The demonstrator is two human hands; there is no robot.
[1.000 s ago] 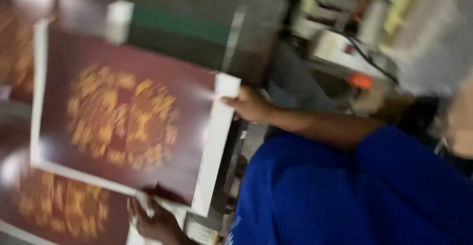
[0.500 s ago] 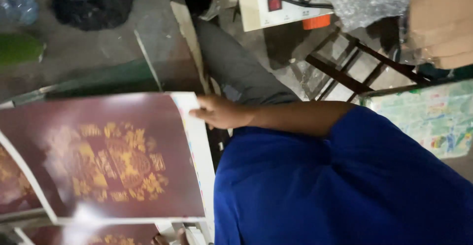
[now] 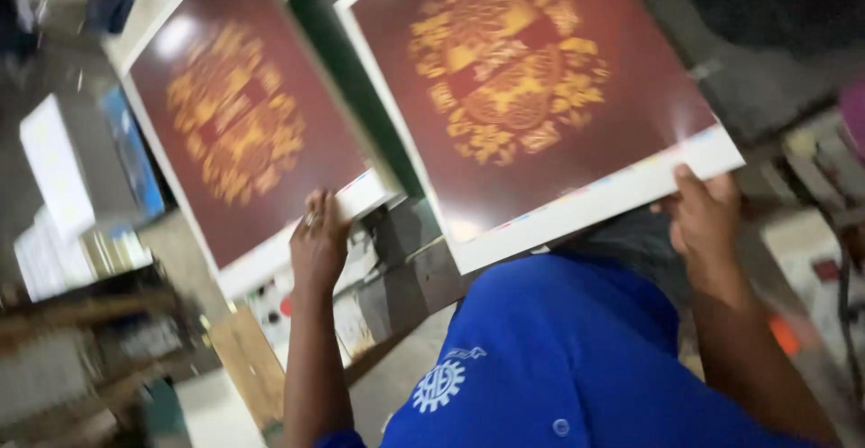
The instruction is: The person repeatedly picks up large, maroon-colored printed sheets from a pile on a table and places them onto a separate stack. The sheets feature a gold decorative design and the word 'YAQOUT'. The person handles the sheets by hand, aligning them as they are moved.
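The large glossy printed sheet, dark maroon with a round gold ornament and a white border (image 3: 532, 96), is held up in front of the person, tilted, with its lower white edge just above the blue shirt (image 3: 577, 358). The right hand (image 3: 703, 218) grips the lower right corner of this sheet; the thumb lies on the white border and the other fingers are behind the paper, so it is a pinch on the edge. The left hand (image 3: 317, 245) rests on the lower white border of a second maroon sheet with the same gold ornament (image 3: 239, 123), which lies flat beside the first, on the left. Its fingers are bent and close together, pressing on the border; whether they pinch it I cannot tell.

Between the two sheets a dark green surface (image 3: 351, 78) shows.

The lifted sheet hangs from one corner only, so I judge it may bend, crease or slip out of the fingers. Fingertips on the glossy print could also leave marks.
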